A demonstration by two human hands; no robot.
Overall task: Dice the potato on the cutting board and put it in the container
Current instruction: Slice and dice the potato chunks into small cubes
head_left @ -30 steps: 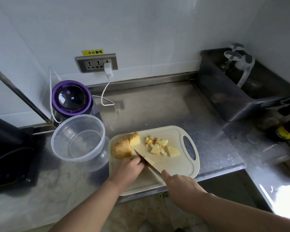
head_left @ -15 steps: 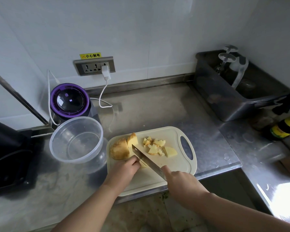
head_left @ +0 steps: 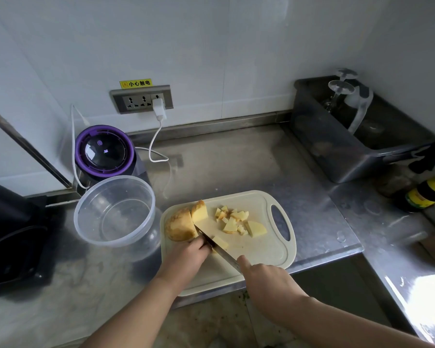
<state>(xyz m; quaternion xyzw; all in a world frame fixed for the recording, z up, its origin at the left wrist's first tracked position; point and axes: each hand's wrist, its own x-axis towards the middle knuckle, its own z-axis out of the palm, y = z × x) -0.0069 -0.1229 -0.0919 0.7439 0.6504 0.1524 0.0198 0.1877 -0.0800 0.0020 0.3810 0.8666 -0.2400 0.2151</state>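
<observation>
Counter (head_left: 236, 159): right hand (head_left: 269, 282) grips knife (head_left: 219, 249), left hand (head_left: 186, 257) seemingly pinches potato piece (head_left: 221, 242) under it

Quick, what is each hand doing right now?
Left hand: curled beside the knife; whether it holds anything cannot be told.
Right hand: closed, holding the knife.

Steel counter in a white-walled kitchen corner.
A pale, plain wall (head_left: 211, 46) filled the upper frame, with a grey socket panel (head_left: 141, 99) under a yellow warning label (head_left: 135, 83) at centre left. A stainless counter (head_left: 236, 167) ran across the middle; a dark bin (head_left: 337, 151) sat upper right. Mottled floor (head_left: 211, 322) showed at bottom centre, and bright glare (head_left: 427, 297) lower right.
</observation>
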